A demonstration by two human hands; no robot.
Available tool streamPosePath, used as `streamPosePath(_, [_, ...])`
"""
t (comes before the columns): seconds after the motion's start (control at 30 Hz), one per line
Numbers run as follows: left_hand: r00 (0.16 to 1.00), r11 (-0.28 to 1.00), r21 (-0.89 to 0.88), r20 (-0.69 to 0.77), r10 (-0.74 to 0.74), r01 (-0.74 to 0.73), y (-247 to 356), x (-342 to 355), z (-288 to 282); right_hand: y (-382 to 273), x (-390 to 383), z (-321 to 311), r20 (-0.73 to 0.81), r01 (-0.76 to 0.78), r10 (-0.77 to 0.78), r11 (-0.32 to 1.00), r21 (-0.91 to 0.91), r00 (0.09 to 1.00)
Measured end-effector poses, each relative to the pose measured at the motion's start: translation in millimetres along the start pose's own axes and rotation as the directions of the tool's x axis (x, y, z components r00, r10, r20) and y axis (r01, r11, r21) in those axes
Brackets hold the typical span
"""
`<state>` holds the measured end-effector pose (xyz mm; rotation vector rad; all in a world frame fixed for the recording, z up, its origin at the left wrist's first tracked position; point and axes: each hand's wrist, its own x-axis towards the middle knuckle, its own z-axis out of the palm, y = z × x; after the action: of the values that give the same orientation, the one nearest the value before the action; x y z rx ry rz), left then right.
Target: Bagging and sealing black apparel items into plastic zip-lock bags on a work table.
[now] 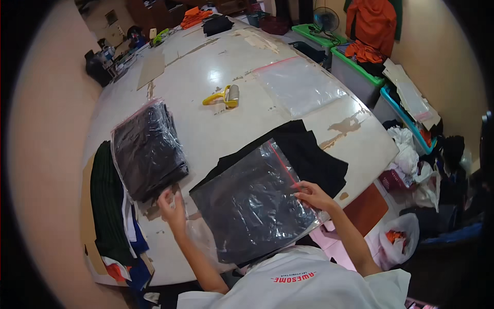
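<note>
A clear plastic bag [257,201] with a red strip along its edge lies over the black garments [324,159] at the table's near edge. My right hand [313,196] pinches the bag by its red-strip edge, thumb and fingers together. To the left, my left hand [173,205] is open, its fingers loosely curled and apart. It is close to the bottom corner of a stack of bagged black garments [146,149]. More clear plastic [201,239] hangs beside my left forearm. Whether the bag holds a garment I cannot tell.
A yellow-handled roller [226,97] lies mid-table, and clear bags [301,85] lie flat at the right. Folded dark green clothing [105,201] sits at the left edge. Lidded bins [355,67] and a white sack [400,239] stand right of the table [206,123].
</note>
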<state>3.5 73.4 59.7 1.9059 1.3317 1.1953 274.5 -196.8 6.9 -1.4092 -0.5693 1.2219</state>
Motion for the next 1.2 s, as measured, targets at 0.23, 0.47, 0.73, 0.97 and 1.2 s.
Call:
streamPosePath(0.23, [0.454,0.984,-0.139,0.888,0.073,0.115,56,18,227,-12,10,-14,0.103,-0.021,0.030,0.996,-0.088,0.994])
streamPosePath(0.47, [0.388,0.914,-0.203,0.920,0.056,0.350,78,23,256,-22,34,-58,-0.016,0.271,-0.296,0.894,-0.357,0.955])
streamPosePath(0.73, [0.537,0.923,-0.265,0.840,0.079,0.279,117,31,258,-99,171,-79,0.226,0.318,-0.272,0.926,-0.202,0.935])
streamPosePath(0.97, [0.660,0.970,-0.154,0.751,-0.009,0.189,119,37,260,-93,209,-70,0.308,0.315,-0.248,0.930,-0.188,0.918])
streamPosePath(1.2, [0.731,0.992,-0.109,0.681,0.033,0.058,123,35,266,-89,218,-72,0.327,0.334,-0.273,0.931,-0.145,0.905])
